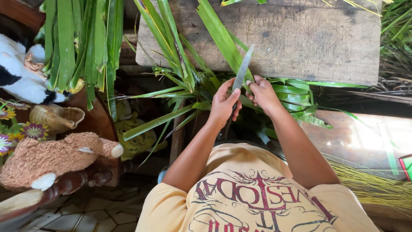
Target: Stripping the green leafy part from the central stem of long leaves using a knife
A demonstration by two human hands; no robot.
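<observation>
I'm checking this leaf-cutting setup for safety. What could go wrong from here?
The knife is gripped by the left hand while the right hand pinches a green leaf right beside the blade, so a slip might nick the right fingers. The work is done in the air, above the lap, not on the wooden board, so a slipped blade may drop toward the body. Loose leaves around the hands could snag the blade.

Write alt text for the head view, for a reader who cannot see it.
Seen from above, a person's left hand and right hand hold a long knife against a green leaf strip in front of a worn wooden board. More cut leaves hang at the left, above plush toys on a chair.
</observation>
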